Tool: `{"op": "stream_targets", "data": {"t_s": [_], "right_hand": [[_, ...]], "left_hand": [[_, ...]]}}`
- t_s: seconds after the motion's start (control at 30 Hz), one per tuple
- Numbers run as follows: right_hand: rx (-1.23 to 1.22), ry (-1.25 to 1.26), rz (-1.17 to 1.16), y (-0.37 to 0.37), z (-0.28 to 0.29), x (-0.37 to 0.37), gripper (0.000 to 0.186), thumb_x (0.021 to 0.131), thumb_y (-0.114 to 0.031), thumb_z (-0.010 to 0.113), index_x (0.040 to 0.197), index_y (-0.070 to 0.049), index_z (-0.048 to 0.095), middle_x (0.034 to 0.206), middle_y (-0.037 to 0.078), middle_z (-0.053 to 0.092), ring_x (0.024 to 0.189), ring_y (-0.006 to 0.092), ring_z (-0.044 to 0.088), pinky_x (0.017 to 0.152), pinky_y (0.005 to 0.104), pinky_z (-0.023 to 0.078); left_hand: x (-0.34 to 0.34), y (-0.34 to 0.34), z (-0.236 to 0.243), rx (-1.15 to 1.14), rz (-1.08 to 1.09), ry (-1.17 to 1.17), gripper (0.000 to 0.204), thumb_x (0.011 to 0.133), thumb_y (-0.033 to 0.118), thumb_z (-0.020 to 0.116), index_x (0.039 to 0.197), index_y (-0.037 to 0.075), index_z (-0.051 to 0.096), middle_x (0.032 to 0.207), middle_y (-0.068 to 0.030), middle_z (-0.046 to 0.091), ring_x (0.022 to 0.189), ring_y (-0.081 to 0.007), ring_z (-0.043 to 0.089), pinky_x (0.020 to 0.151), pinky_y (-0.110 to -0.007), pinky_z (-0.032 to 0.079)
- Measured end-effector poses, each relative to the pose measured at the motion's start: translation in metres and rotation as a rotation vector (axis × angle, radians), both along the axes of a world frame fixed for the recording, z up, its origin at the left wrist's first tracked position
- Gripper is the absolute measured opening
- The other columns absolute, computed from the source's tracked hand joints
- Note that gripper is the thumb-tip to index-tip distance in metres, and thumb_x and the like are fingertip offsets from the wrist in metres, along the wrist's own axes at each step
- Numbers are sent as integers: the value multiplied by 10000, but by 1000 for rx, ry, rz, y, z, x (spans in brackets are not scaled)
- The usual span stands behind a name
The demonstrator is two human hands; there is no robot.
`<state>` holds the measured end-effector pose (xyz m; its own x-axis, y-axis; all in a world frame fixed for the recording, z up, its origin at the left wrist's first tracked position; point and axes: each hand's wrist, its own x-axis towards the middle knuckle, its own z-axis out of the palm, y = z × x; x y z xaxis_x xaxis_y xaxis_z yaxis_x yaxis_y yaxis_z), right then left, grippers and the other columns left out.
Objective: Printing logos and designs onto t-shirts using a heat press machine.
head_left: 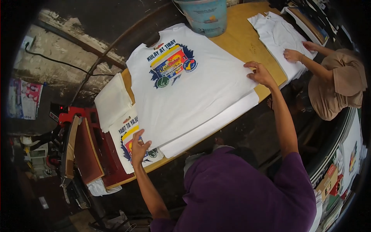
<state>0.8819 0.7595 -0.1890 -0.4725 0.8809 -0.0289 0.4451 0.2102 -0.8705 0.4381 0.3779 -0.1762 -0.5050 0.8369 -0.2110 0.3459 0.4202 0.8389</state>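
A white T-shirt (189, 104) with a colourful printed design on its chest lies spread on the yellow tabletop, neck away from me. My left hand (140, 149) is at its near left hem corner, thumb and fingers closed on the cloth. At the right hem corner, my right hand (261, 73) pinches the fabric between thumb and fingers. Under the hem, more white cloth (210, 125) shows along the table's front edge. Partly beneath my left hand lies a printed white piece (125, 133) bearing a similar design.
A blue bucket (205, 17) stands behind the shirt. To the left are a plain off-white cloth (113, 101) and a red press machine (89, 147). A co-worker in brown (336, 83) handles another white shirt (276, 36) at the table's right end.
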Motion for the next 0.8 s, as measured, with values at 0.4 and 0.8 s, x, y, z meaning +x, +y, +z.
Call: {"op": "stream_targets", "data": {"t_s": [0.4,0.8], "right_hand": [[74,-356,152,-23,-87,56,631,636,62,627,1255,-14,529,1322,120,500,1163,274,511,955,315,419],[708,-312,102,-198,-61,-135,470,742,-131,675,1185,-28,556,1328,190,425,1159,381,431,937,448,404]], "left_hand": [[38,-39,-74,-206,-200,213,744,638,-52,714,1316,-21,409,1258,-143,376,693,-178,519,607,-276,482],[59,-178,-38,-184,16,316,635,757,52,676,1332,54,406,1291,-181,398,800,-288,623,742,-386,494]]}}
